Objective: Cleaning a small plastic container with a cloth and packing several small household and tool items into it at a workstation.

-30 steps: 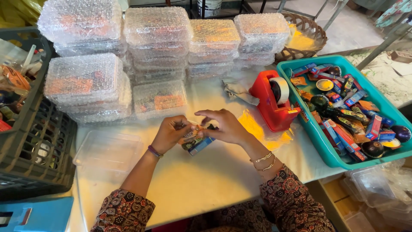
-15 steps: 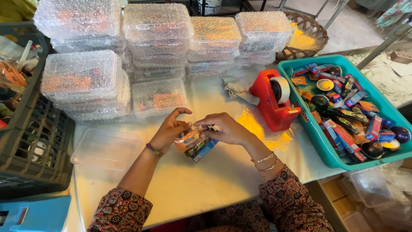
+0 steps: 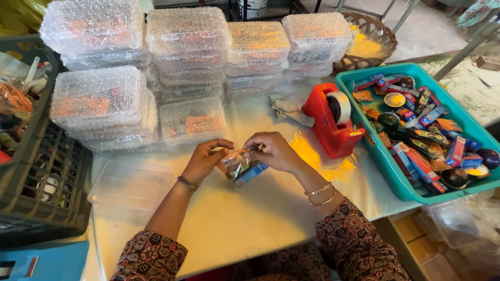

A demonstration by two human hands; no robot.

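My left hand (image 3: 204,160) and my right hand (image 3: 274,151) meet over the middle of the white table (image 3: 245,218). Between them they hold a small clear packet (image 3: 242,166) of colourful items, with a blue box showing at its lower edge. The fingers of both hands pinch the packet's top. A red tape dispenser (image 3: 332,119) with a roll of tape stands just right of my right hand. A yellow sheet (image 3: 316,156) lies beneath my right wrist.
Stacks of bubble-wrapped boxes (image 3: 187,57) fill the back of the table. A teal tray (image 3: 389,166) of several small packaged goods sits at right, a wicker basket (image 3: 377,31) behind it. A black crate (image 3: 36,177) stands at left, an empty clear container (image 3: 130,184) beside it.
Both hands have kept working the packet in place; the left fingers have shifted on its top and the packet has turned slightly.
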